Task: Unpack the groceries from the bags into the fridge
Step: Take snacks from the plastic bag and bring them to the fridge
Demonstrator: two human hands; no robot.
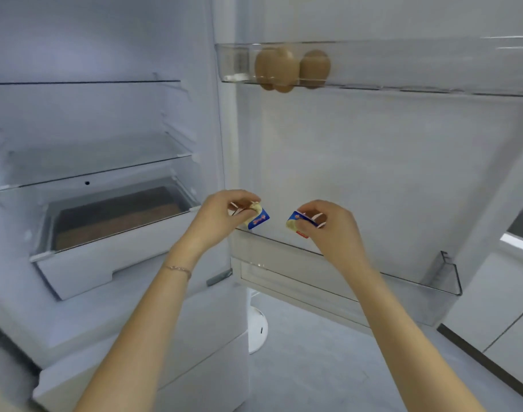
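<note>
Ctr frame: left hand (224, 212) pinches blue packet (258, 220), right hand (330, 226) pinches second packet (298, 223). Step: stocking fridge door (373, 159). Next, prob.: lower both into door bin (446, 272), lower right.

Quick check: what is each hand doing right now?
Left hand: pinches a blue packet.
Right hand: pinches a second blue packet.

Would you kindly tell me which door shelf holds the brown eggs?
The upper door shelf: brown eggs sit at its left end, while the lower door shelf shows none.
</note>
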